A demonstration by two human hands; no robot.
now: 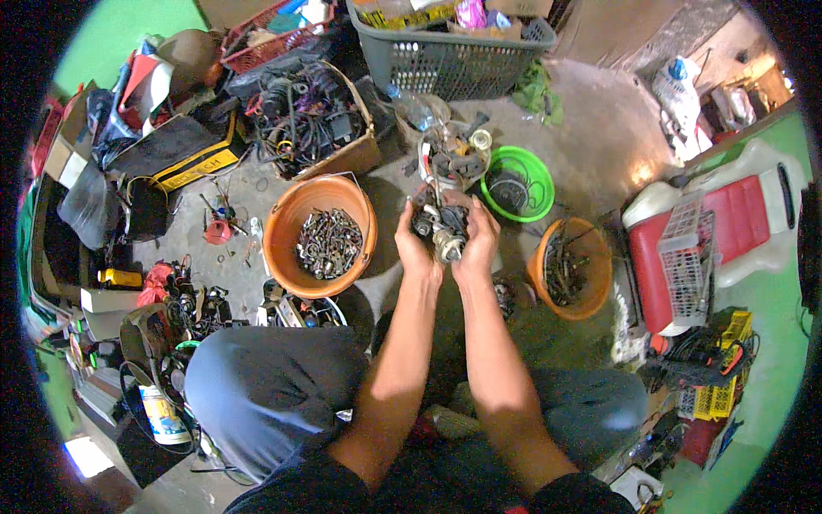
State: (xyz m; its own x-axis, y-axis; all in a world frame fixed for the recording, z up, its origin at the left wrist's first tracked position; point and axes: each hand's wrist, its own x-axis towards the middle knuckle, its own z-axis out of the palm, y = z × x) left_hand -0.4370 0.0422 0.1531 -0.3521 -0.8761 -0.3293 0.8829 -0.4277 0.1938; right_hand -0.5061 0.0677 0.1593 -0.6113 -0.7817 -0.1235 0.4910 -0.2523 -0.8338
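Observation:
My left hand (414, 243) and my right hand (481, 242) are cupped side by side in front of me. Between them lies a heap of small mechanical parts (446, 224), black and dull metal, with a pale cylindrical piece nearest me. The fingers curl up around the outer sides of the heap. Just beyond my fingertips stands a container of mixed parts (455, 156), partly hidden by the hands and the heap. To the left is an orange bucket (276, 248) holding many bolts and small metal pieces.
A bright green basin (545, 195) with dark coiled pieces and another orange bucket (601, 289) stand to the right. Beyond are a cardboard box of cables (360, 154) and a grey crate (411, 64). A red and white seat (728, 224) lies at the right wall.

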